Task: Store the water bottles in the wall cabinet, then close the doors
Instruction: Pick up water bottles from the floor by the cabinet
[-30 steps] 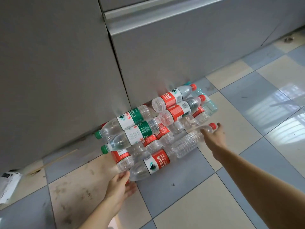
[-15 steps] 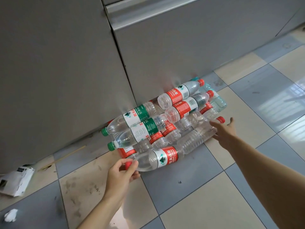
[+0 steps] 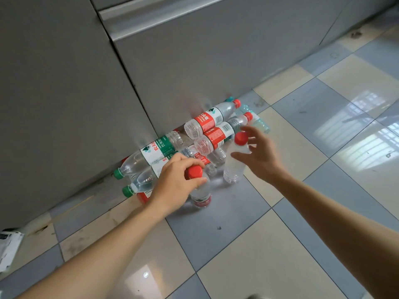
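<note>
Cabinet (image 3: 216, 67): doors shut, nothing stored. Bottle pile (image 3: 194, 139) on the floor against it. Left hand (image 3: 174, 186) clamps one bottle (image 3: 199, 190) at its cap; right hand (image 3: 262, 154), fingers spread, at another (image 3: 235, 162). Nearly all work remains.

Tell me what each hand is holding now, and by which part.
Left hand grips a red-capped bottle at its neck. Right hand is spread beside the label-less bottle; whether its fingers hold it cannot be told.
</note>
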Available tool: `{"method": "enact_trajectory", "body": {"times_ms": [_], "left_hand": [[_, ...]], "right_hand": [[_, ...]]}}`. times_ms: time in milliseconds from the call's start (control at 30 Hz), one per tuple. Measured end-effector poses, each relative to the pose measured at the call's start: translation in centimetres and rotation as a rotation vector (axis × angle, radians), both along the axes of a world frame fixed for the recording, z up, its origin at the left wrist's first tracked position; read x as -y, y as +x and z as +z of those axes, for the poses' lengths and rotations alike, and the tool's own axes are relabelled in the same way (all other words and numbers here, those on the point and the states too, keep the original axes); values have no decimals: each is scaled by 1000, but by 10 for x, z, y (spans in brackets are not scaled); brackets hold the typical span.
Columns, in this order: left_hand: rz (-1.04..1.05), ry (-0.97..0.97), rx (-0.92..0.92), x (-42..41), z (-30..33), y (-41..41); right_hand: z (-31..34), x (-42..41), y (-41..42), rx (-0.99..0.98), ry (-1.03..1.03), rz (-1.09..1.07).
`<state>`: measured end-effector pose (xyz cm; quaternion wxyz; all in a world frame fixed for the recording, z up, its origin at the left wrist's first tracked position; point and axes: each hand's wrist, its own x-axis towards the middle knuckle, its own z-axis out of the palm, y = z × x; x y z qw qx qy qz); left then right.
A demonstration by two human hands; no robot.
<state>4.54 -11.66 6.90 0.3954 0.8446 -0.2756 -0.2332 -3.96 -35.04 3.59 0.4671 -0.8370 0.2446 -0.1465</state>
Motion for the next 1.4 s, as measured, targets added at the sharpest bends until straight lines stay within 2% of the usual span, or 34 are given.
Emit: {"method": "enact_trajectory", "body": {"times_ms": [67,167,367,533,667,767,1000,1200,1400], "left_hand": [[-31,-2,32,6,0,-4],[-45,-28,76,7,-4,-8],[-50,-44,84,3,-19,-17],[-3,-54,-5,-3,-43,-29],[67,-30,-93,-7,-68,-42],[103,-29,-114,-7,-86,-49],[300,-177,-236,8,-105,-60],[449,-169,-335,8,-66,-56],[579,-183,-444,-16,57,-50]], "right_hand": [[0,-10,-9,7,-108,75],[1,-8,-19,-41,-140,71],[-1,4,-22,-71,-75,34],[-30,2,-30,-165,174,63],[-58,2,-34,-285,202,68],[-66,4,-27,-265,231,53],[-79,9,-20,-235,238,21],[-42,8,-22,-255,295,25],[92,-23,-38,-207,433,17]]}}
